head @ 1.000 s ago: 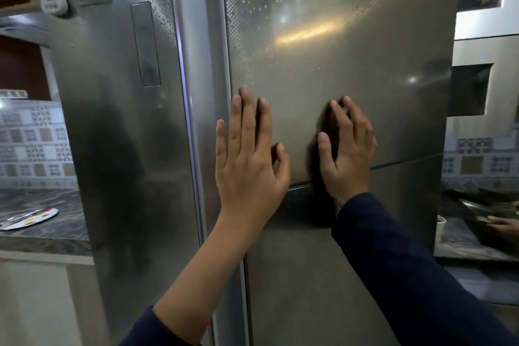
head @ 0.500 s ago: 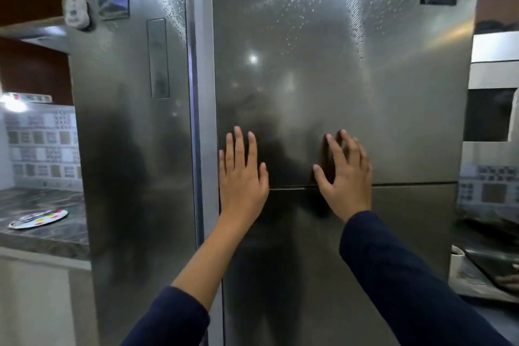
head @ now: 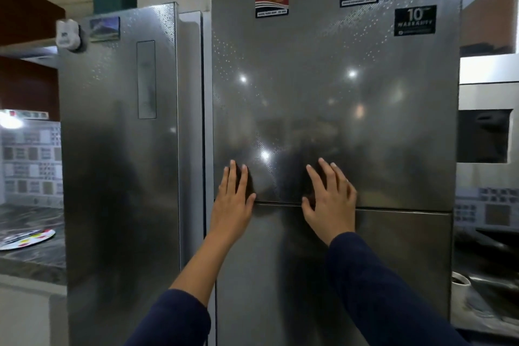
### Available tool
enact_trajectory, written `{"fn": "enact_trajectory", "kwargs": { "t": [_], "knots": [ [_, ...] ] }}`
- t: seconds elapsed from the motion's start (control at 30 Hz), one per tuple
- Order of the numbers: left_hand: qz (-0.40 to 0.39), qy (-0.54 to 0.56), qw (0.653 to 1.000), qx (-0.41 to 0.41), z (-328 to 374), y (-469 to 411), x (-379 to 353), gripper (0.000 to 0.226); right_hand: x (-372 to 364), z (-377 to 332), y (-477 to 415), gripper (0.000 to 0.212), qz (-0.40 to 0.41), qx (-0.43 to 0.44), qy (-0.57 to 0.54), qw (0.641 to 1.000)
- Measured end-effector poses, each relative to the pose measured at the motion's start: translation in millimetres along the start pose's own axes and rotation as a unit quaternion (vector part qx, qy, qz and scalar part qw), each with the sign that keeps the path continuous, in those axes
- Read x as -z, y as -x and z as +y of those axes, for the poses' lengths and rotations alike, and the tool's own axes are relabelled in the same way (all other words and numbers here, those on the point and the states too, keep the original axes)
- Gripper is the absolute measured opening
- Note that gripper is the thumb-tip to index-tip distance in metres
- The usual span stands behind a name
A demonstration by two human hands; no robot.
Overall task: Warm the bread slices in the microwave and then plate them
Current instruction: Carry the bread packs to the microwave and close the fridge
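A tall steel fridge (head: pixel 337 93) fills the middle of the view, its doors closed. My left hand (head: pixel 231 201) lies flat with straight fingers on the lower part of the upper door, near its left edge. My right hand (head: pixel 331 199) presses flat on the same door, a little to the right, just above the seam to the lower door (head: pixel 393 261). Neither hand holds anything. A microwave (head: pixel 486 132) with a dark window sits in a niche at the far right. No bread is in view.
A second steel fridge (head: pixel 118 149) stands to the left. A dark marble counter (head: pixel 28 258) at the far left carries a colourful plate (head: pixel 26 239). At the lower right, a counter holds a white cup (head: pixel 460 281).
The view has pulled back and tilted up, so the fridge top and stickers now show. Both hands stay flat on the upper door, now lower in the frame.
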State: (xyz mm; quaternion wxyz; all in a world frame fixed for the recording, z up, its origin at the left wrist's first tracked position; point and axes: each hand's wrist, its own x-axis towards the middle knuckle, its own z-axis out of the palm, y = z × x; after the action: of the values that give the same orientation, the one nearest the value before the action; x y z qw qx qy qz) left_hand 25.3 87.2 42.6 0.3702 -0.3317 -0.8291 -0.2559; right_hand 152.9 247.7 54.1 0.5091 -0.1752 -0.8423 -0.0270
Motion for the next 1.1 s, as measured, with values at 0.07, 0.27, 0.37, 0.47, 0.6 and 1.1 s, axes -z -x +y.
{"fn": "enact_trajectory", "kwargs": {
  "t": [0.07, 0.27, 0.37, 0.47, 0.6, 1.1],
  "knots": [
    [0.006, 0.007, 1.000, 0.002, -0.6, 0.7, -1.9, 0.068, -5.2, -0.1, 0.2, 0.070, 0.009, -0.001, -0.002, 1.000],
    [0.006, 0.020, 1.000, -0.008, -2.5, 4.6, -0.1, 0.069, -11.9, -6.5, 0.5, 0.068, 0.019, -0.010, -0.016, 1.000],
    [-0.011, 0.039, 0.999, -0.018, -7.6, 13.3, 7.1, 0.066, -15.7, -22.1, 4.6, 0.057, -0.002, 0.014, -0.027, 1.000],
    [-0.023, 0.053, 0.998, -0.022, -21.1, 27.2, 22.1, 0.061, -23.3, -45.9, 16.1, 0.042, -0.055, 0.046, -0.080, 0.994],
    [-0.027, 0.005, 1.000, 0.009, -57.7, 70.4, 41.1, 0.059, -44.3, -81.4, 36.7, 0.039, -0.113, 0.070, -0.189, 0.973],
    [0.008, -0.139, 0.957, 0.253, -317.6, 132.4, 213.1, 0.057, -107.1, -407.9, 34.4, 0.049, -0.246, 0.190, -0.427, 0.849]
  ]
}}
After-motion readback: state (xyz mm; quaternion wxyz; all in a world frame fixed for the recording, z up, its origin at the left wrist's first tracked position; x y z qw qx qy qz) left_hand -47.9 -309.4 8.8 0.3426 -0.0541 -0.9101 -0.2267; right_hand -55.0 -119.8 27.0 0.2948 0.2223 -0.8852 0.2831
